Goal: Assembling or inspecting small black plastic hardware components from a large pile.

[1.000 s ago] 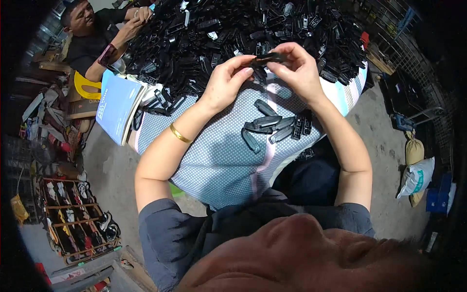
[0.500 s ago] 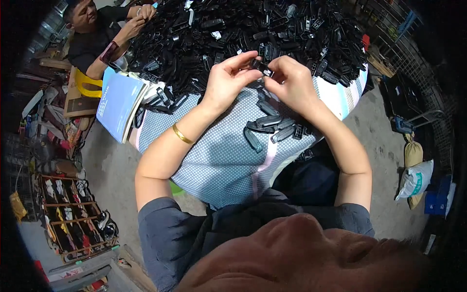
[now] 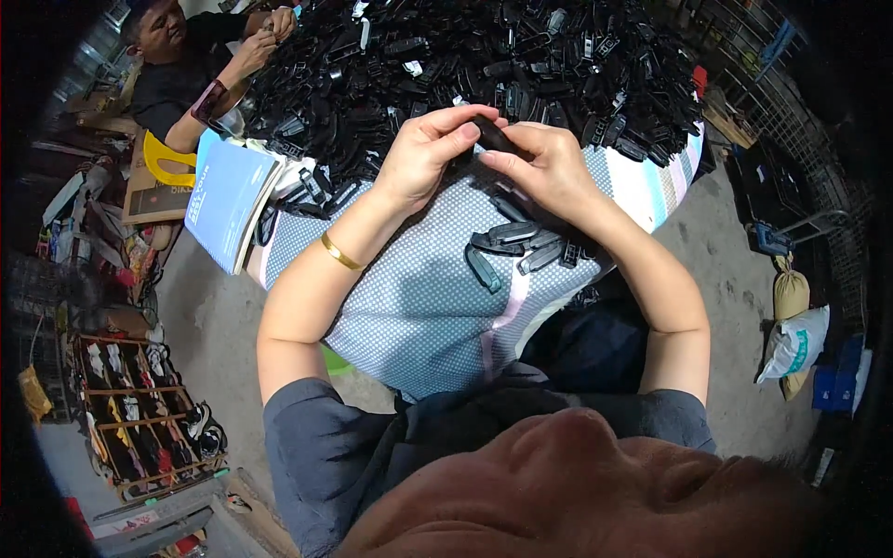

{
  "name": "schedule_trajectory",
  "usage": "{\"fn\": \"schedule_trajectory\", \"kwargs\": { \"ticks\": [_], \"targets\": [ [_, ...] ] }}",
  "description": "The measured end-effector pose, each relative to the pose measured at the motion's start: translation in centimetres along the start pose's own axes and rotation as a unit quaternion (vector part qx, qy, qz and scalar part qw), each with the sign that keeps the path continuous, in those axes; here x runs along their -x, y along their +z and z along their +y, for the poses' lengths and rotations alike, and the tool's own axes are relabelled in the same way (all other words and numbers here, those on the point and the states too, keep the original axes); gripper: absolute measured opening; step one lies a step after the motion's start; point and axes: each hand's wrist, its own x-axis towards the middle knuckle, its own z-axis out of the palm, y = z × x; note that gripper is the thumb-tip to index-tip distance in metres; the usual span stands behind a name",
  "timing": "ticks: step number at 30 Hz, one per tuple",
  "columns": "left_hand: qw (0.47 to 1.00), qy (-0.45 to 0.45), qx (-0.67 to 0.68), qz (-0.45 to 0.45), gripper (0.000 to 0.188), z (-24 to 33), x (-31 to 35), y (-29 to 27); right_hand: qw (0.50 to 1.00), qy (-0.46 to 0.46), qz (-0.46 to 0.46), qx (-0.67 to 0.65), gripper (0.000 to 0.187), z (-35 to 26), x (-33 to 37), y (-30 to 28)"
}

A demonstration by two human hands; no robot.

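Between both hands is a small, long black piece, perhaps a strap or handle part; its exact kind I cannot make out. My left hand pinches its left end between thumb and fingers. On its right end the thumb and fingers of my right hand are closed. Just beyond my hands lies a large heap of similar black pieces, some showing buckle-like ends. Nearer to me, below my right hand, several black pieces rest apart from the heap on the dotted cloth.
A blue-covered book lies at the table's left edge, near a yellow curved object. At the far left another person handles something beside the heap. Sacks stand on the floor at right; a compartmented rack is at lower left.
The black piece has been turned, so its pale detail no longer shows. My left hand has moved slightly nearer and left, and my right thumb now lies along the piece.
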Motion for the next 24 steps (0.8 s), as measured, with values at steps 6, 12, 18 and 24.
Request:
{"fn": "schedule_trajectory", "kwargs": {
  "ticks": [6, 12, 18, 24],
  "targets": [
    [0.999, 0.008, -0.037, 0.004, 0.029, -0.3, 0.0, -0.4, 0.999, -0.001, 0.0, 0.043, 0.028, -0.1, 0.0, 0.3],
    [0.878, 0.069, -0.469, 0.061, 0.036, 3.1, -0.5, -1.4, 0.953, 0.07, -0.272, 0.118, 0.027, 1.6, -0.4, -1.6],
    [0.708, 0.068, -0.699, -0.071, 0.033, 4.3, 0.9, -4.8, 0.912, -0.07, -0.403, -0.03, 0.038, 1.9, 0.4, -2.9],
    [0.715, 0.094, -0.692, -0.034, 0.051, 1.8, 1.0, -1.7, 0.954, -0.021, -0.299, 0.01, 0.03, 1.4, -2.0, -2.7]
  ]
}}
